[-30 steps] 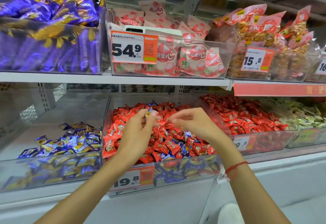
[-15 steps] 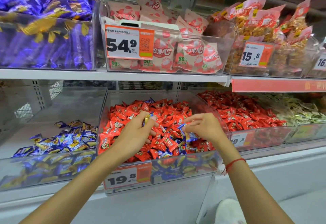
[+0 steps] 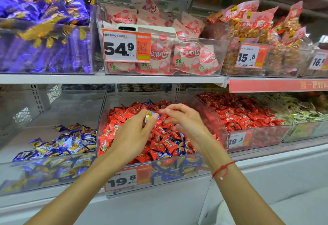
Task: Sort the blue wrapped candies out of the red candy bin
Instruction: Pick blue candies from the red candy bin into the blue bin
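While crinkly red candies (image 3: pixel 165 143) fill the clear bin (image 3: pixel 177 162), the left hand (image 3: pixel 132 134) pinches a blue candy (image 3: pixel 148 115).

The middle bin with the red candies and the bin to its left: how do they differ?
The middle bin is heaped with red candies with blue ones mixed in; the left bin holds a much smaller pile of blue candies only. Both hands work over the middle bin, none over the left. Both are clear plastic on one shelf.

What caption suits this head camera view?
Left hand holds blue candy above the red candy bin; right hand hovers beside it.
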Demonstrator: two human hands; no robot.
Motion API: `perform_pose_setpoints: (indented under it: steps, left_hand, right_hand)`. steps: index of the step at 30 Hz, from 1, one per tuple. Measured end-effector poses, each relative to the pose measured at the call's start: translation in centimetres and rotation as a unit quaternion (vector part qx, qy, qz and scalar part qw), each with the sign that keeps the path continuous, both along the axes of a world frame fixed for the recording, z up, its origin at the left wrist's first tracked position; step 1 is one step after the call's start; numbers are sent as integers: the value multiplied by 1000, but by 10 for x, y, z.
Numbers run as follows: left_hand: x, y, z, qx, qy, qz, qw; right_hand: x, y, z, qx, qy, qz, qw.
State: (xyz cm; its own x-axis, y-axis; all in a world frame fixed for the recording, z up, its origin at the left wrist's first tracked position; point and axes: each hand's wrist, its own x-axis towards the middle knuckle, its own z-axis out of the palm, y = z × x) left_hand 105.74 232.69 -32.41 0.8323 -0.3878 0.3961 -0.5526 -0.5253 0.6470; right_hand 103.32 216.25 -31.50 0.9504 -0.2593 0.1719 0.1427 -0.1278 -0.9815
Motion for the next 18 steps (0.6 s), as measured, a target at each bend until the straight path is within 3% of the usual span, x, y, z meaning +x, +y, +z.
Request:
perform_pose_setpoints:
  steps: [1, 3, 5, 8, 10, 15, 18]
  left_hand:
    - [0, 1, 0, 5, 2, 14, 1000]
    - [-1, 3, -1, -7, 28, 31, 999]
    - [2, 4, -1, -4, 33, 44, 998]
    - [5, 6, -2, -25, 36, 40, 998]
    - [6, 5, -2, -71, 60, 11, 996]
    - [10, 6, -5, -101, 115, -58, 987]
    - [9, 2, -8, -95, 113, -67, 987]
  right_hand:
    - [2, -9, -5, -129, -12, -62, 990]
    - [7, -27, -20, -414, 40, -120, 901]
    - [14, -37, -37, -523, 146, -50, 839]
    - [23, -42, -51, -556, 209, -18, 804]
    - [28, -47, -57, -548, 196, -36, 813]
    - [23, -54, -50, -489, 138, -46, 860]
    - [12, -44, -24, -374, 50, -88, 922]
